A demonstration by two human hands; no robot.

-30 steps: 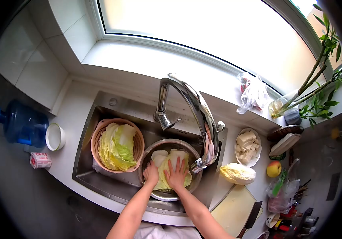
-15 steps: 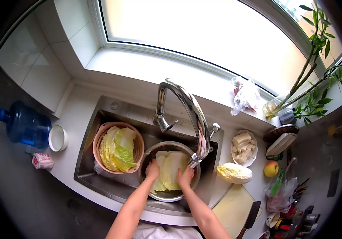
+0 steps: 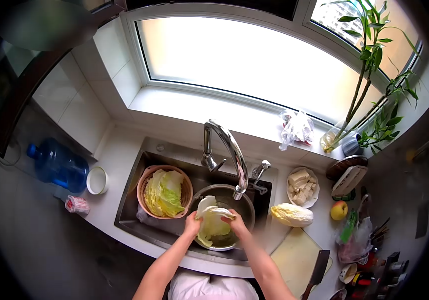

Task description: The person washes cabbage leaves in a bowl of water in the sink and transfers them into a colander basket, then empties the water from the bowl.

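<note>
Pale napa cabbage leaves (image 3: 213, 227) are held between my two hands over a round metal basin (image 3: 247, 205) in the sink. My left hand (image 3: 192, 224) grips the leaves' left edge. On the opposite edge, my right hand (image 3: 235, 223) has its fingers closed around the upper leaf. Water shows in the basin, and one leaf lies low in it or just above; I cannot tell which. Left of the basin, a pink colander (image 3: 141, 196) holds a pile of more cabbage leaves (image 3: 165, 192). The curved faucet (image 3: 233, 155) hangs over the basin's far side.
Right of the sink are a cabbage (image 3: 292, 215), a plate of tofu (image 3: 302, 192), an apple (image 3: 339, 210), and a cleaver (image 3: 318, 270) on a cutting board (image 3: 294, 250). A blue water jug (image 3: 60, 165) and white bowl (image 3: 97, 180) stand left. A potted plant (image 3: 359, 95) is by the window.
My hands have lifted cabbage leaves up from the basin, where they lay flat before. The leaves are now tilted and curled. The head view has shifted, showing more of the window top.
</note>
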